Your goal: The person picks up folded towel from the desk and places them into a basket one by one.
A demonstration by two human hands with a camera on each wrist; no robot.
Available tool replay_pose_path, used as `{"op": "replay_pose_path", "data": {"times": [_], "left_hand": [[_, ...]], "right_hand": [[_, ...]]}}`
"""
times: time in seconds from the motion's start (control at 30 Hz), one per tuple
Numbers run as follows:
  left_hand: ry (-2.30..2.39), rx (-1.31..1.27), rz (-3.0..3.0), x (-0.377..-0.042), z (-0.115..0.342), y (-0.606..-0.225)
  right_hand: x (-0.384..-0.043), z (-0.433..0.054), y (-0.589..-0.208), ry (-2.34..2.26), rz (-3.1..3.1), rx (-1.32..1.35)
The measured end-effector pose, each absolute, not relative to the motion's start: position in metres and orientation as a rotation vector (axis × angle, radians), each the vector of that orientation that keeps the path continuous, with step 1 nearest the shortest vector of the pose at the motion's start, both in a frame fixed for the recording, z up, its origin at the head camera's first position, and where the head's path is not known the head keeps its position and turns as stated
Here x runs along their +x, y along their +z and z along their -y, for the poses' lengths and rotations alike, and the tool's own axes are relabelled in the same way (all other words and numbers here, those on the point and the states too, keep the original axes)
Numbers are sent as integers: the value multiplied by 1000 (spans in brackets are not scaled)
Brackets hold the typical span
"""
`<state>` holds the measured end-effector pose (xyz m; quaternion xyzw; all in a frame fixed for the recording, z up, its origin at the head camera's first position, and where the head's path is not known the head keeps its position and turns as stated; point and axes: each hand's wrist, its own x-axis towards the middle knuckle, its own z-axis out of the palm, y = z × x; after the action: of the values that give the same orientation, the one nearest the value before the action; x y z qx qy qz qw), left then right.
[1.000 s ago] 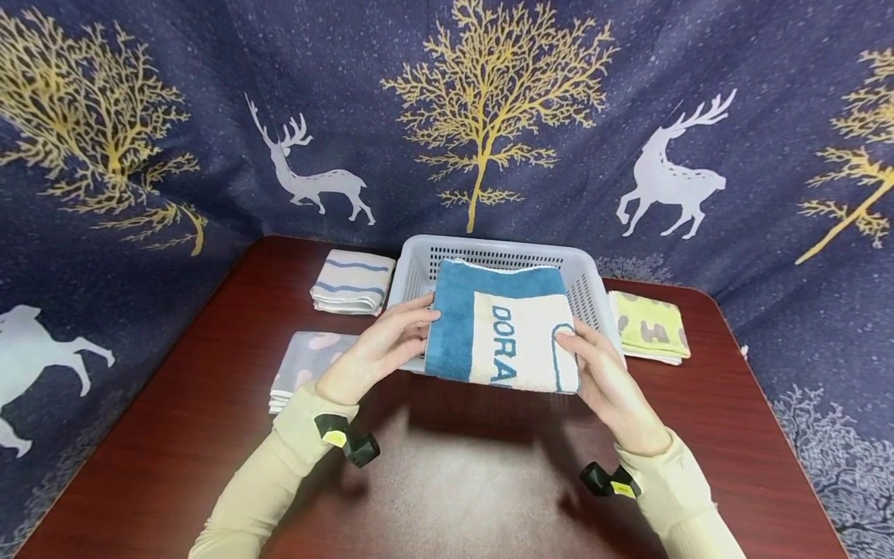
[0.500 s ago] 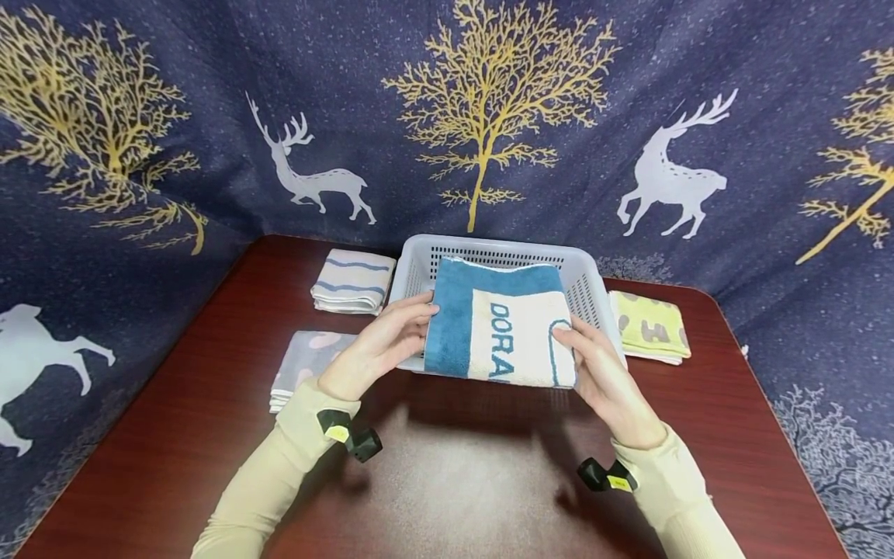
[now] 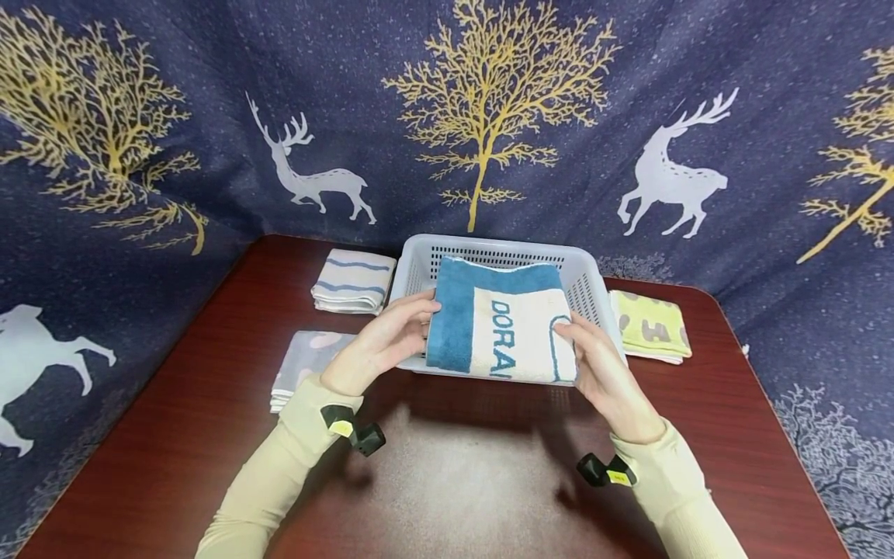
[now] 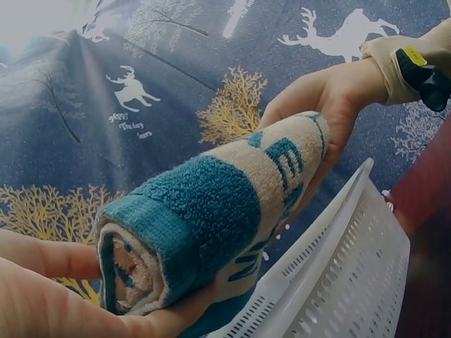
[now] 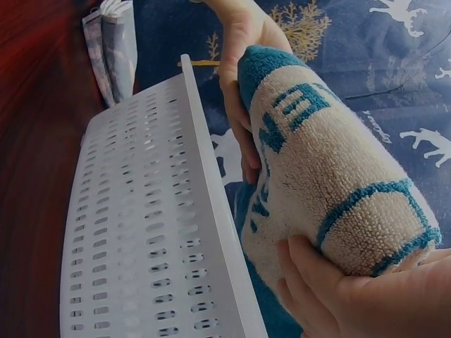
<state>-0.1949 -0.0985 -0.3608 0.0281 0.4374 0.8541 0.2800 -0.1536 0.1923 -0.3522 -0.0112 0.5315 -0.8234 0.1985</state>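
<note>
"What do you see from the head camera?"

"A blue-and-white towel (image 3: 520, 338), lettered in blue, held in the air above a pale plastic basket (image 3: 497, 246). The left hand (image 3: 384, 338) grips one side of it and the right hand (image 3: 611, 380) the other, so the hands stand well apart, both clamped on the cloth."

"And around them?"

"Three folded towels on the dark red tabletop (image 3: 475, 481). A white one with blue stripes, the striped towel (image 3: 355, 281), lies just left of the basket. Nearer, the grey towel (image 3: 303, 361) is partly hidden by the left arm. On the right there's a yellow-green towel (image 3: 649, 324) with grey markings. Behind it all hangs a dark blue backdrop (image 3: 328, 70) with white deer and golden trees."

"Now the left wrist camera?"

"The near end of the held towel shows its layers, curled one inside another, with the left hand cupped around them. The right hand has the far end. The basket's slotted wall is below, and I can't tell whether the cloth touches its rim."

"The right wrist camera?"

"There the right hand holds the near end, its fingers against the white face by a blue outline. The left hand is at the far, blue end. The basket stands alongside, lower than the towel."
</note>
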Motion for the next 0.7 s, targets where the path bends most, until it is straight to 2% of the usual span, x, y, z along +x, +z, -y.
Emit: {"op": "replay_pose_path", "data": {"times": [0.33,0.7], "left_hand": [[2241,109,-1198,-199,98,-363],[2232,43,-1245,-202,97,-362]], "right_hand": [[-155,-191,-348,-2211,-1619,117],[-162,-191,-346,-2144,-1646,112]]}}
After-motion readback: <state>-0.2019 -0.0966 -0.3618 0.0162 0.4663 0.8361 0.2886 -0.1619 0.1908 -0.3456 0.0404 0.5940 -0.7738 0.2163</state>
